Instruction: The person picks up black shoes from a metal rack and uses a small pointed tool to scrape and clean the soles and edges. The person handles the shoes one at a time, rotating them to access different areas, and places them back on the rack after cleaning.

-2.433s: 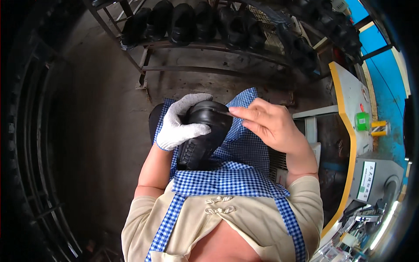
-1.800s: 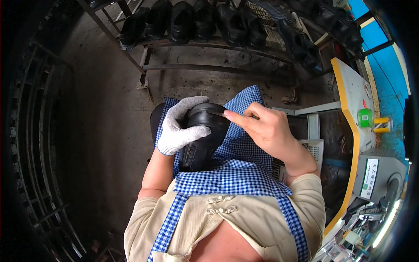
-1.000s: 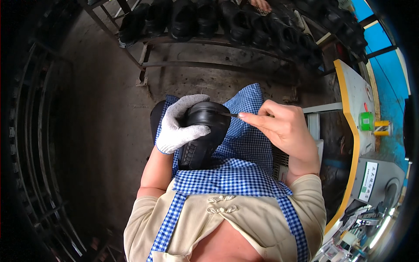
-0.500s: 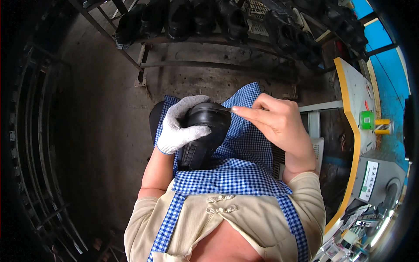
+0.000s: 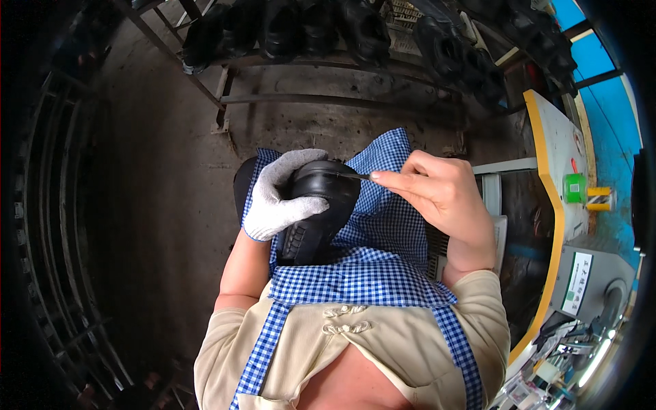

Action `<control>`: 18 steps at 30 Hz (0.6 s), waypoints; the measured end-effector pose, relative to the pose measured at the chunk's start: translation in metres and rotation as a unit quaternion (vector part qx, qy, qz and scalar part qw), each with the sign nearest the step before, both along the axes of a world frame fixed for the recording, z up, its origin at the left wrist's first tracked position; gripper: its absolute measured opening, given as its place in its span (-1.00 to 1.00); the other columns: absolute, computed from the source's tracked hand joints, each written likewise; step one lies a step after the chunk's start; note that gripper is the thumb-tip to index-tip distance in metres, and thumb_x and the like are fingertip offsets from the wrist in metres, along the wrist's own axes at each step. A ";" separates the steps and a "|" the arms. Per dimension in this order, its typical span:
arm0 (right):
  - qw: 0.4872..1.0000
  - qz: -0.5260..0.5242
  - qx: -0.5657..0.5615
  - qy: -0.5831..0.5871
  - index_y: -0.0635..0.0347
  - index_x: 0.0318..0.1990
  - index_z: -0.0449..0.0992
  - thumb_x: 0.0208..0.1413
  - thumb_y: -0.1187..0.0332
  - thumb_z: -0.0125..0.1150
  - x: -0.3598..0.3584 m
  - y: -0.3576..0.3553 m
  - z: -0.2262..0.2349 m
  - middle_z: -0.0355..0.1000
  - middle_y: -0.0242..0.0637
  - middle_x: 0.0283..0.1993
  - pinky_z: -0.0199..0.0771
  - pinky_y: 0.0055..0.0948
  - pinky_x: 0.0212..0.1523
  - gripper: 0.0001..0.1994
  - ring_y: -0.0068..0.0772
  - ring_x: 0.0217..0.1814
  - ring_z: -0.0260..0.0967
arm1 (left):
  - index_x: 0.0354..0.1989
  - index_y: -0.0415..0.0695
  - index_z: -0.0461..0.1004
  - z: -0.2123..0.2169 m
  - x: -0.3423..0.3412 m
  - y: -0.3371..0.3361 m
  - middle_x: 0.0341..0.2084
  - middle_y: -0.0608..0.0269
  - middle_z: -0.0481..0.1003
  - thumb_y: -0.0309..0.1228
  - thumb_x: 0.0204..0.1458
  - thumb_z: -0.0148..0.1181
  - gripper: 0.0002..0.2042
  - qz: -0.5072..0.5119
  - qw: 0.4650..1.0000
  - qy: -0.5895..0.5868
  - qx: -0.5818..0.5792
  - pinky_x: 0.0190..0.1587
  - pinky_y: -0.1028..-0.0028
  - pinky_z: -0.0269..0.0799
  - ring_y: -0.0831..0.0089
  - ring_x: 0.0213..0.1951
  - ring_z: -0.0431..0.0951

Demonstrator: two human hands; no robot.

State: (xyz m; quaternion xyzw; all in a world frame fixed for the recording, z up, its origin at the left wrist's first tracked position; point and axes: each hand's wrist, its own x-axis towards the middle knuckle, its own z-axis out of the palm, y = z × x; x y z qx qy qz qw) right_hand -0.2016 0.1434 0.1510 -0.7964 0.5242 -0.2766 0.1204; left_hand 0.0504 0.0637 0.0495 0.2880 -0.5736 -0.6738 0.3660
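A black shoe rests over my lap, its rounded end turned away from me and its ridged sole edge facing left. My left hand, in a pale grey knit glove, wraps round that end with fingers over the top and thumb across the near side. Bare and pinched, my right hand is just right of the shoe. Between its fingertips is a thin dark strip-like piece, whose other end touches the shoe's surface. Whether it is a slim tool or a strip of material is not clear.
Several black shoes stand on a metal rack ahead. A yellow-edged white table is at my right, with a green box beside it. Dark metal rails run along the left. A blue checked apron covers my lap.
My right hand has shifted slightly right, away from the shoe. More of the thin piece now shows between fingertips and shoe. My left hand and the shoe have barely moved.
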 end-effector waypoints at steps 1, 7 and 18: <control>1.000 0.002 0.008 -0.002 -0.05 -0.12 0.70 -0.04 0.47 0.39 -0.002 0.003 -0.001 0.34 -0.28 -0.54 0.19 -0.44 -0.62 -0.71 -0.41 -0.63 0.27 | 0.12 -0.26 0.45 0.001 0.001 0.000 -0.04 0.12 0.55 -0.31 -0.35 0.60 -0.26 -0.001 1.000 0.000 0.009 0.13 0.35 0.44 0.33 -0.01 0.56; 1.000 -0.006 0.002 0.003 -0.08 -0.11 0.69 0.00 0.42 0.37 0.013 0.001 -0.003 0.37 -0.32 -0.52 0.28 -0.43 -0.62 -0.74 -0.42 -0.63 0.33 | 0.12 -0.26 0.45 0.003 -0.002 0.003 -0.05 0.10 0.56 -0.31 -0.35 0.60 -0.25 -0.013 0.999 0.011 0.042 0.14 0.35 0.44 0.33 -0.02 0.57; 1.000 -0.009 0.016 -0.001 -0.02 -0.12 0.70 -0.03 0.48 0.39 0.008 0.012 0.005 0.37 -0.31 -0.53 0.18 -0.45 -0.62 -0.73 -0.45 -0.63 0.29 | 0.12 -0.29 0.44 0.001 0.007 0.004 -0.03 0.11 0.53 -0.33 -0.35 0.58 -0.26 0.002 1.000 0.011 0.008 0.14 0.36 0.43 0.35 -0.01 0.55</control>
